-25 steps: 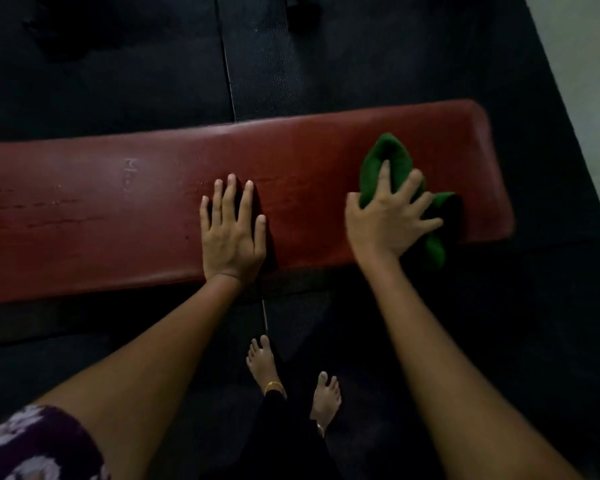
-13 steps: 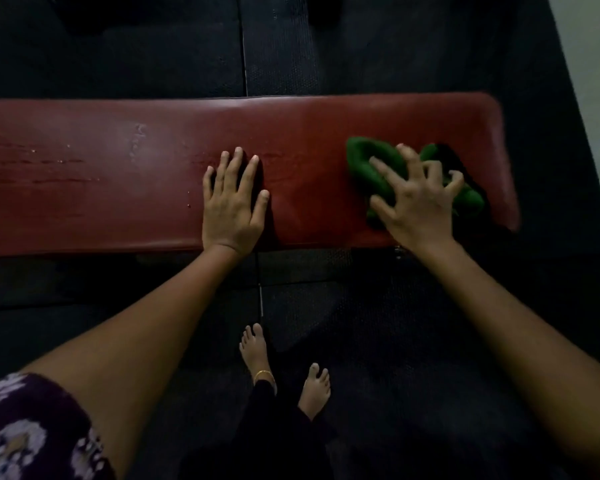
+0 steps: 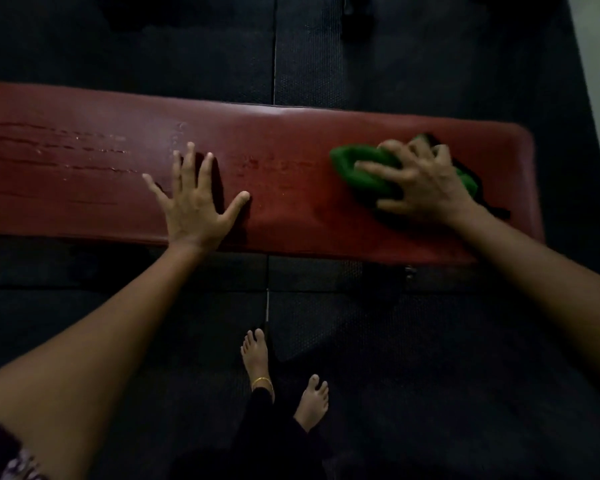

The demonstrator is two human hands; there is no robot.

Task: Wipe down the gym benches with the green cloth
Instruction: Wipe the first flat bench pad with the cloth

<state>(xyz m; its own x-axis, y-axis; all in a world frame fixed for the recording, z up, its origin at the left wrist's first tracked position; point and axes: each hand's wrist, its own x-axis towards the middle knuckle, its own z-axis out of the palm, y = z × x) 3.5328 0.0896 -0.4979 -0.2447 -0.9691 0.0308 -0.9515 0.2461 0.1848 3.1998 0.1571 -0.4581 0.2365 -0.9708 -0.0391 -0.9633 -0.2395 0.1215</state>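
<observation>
Cloth [image 3: 359, 169], green and bunched, lies near the right end of the red desk [image 3: 291, 188], pressed under the right hand [image 3: 420, 181], whose curled fingers clutch it. It looks soft and light; best held bunched from above. Left hand [image 3: 194, 202] rests flat, fingers spread, mid-desk.

Dim, murky frame; right hand [image 3: 421, 183] motion-blurred, faint glare on bench [image 3: 291, 114].
</observation>
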